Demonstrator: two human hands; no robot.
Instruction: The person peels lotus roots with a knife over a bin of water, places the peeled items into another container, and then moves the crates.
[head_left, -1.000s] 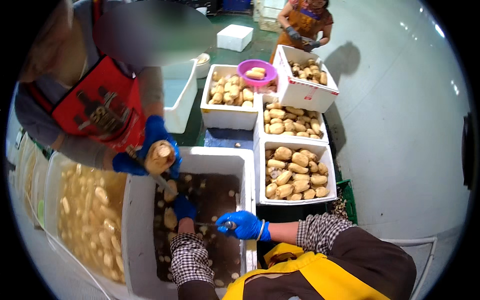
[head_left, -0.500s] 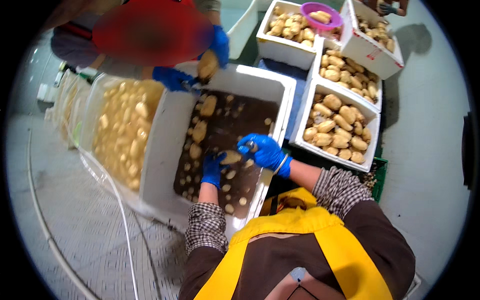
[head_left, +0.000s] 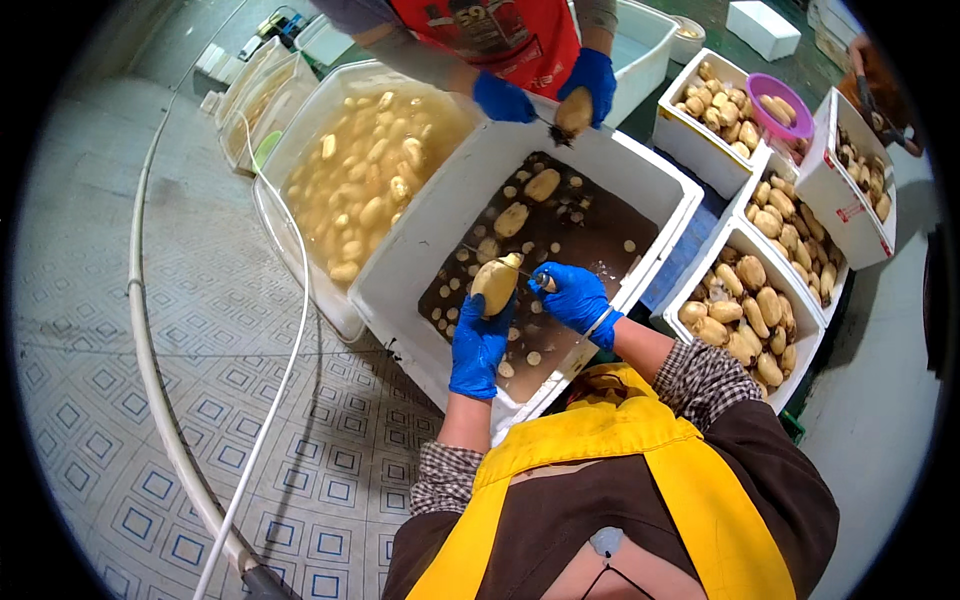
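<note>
The left hand [head_left: 480, 350] is wrapping its blue-gloved fingers around a lotus root [head_left: 493, 287], holding it above the murky water, inside the edges of a white foam tub [head_left: 630, 165]. The right hand [head_left: 578, 298], near the tub's right rim, is gripping a knife [head_left: 545, 283]; its thin blade is crossing the root's tip, though I can't quite tell whether it's touching. Pale slices [head_left: 507, 369] are floating below, leaving open water toward the right. Patterned floor [head_left: 90, 400] is stretching leftward. Across the far rim, a co-worker's hands [head_left: 592, 82] are holding another root [head_left: 573, 112].
</note>
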